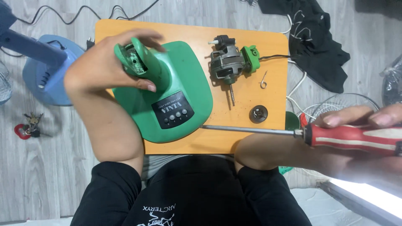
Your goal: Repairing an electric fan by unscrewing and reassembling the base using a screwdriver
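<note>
My left hand (104, 62) grips the upright neck of a green fan base (184, 79) that stands on a small orange table (251, 129). The base has a black panel with several round buttons facing me. My right hand (368, 121) holds a red-handled screwdriver (347, 136) at the right edge of view. Its long metal shaft (247, 130) points left, with the tip close to the base's near right rim. A grey fan motor (228, 62) with a green rear piece and a shaft lies on the table to the right of the base.
A small black round part (258, 114) and a metal hook clip (264, 79) lie on the table near the motor. A blue fan base (46, 67) and a bunch of keys (28, 127) sit on the floor at left. Black cloth (314, 37), a wire fan grille (339, 104) and cables lie at right.
</note>
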